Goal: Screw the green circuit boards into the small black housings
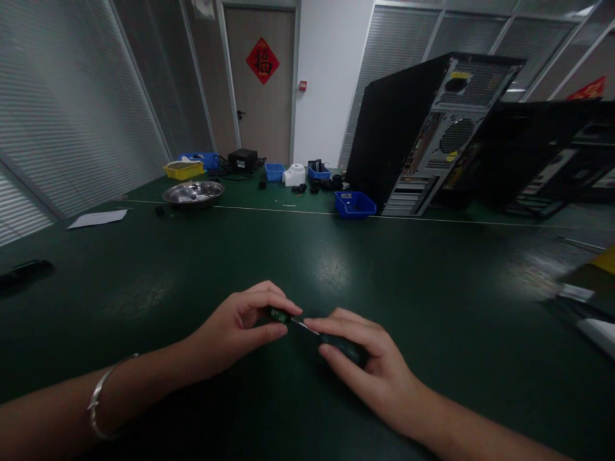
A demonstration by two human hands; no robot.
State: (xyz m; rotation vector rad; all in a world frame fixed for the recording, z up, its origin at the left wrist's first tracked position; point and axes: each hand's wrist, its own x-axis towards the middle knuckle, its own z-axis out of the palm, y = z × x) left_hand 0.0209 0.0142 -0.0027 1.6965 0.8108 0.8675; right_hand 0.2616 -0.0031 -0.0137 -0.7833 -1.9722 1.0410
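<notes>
My left hand [243, 330] pinches a small dark green part [278, 314] between thumb and fingers, just above the green table [307, 262]. My right hand [369, 362] is curled around the dark handle of a screwdriver [336, 344], and its thin metal shaft [305, 328] points left into the small part. A silver bangle [98, 400] sits on my left wrist. The part's details are too dark to make out.
A black computer tower [423, 128] stands open at the back right, a blue bin [354, 205] beside it. A metal bowl [193, 192], yellow and blue bins [184, 169], a white sheet [97, 219] and dark items lie farther back and left. Objects lie at the right edge [590, 307].
</notes>
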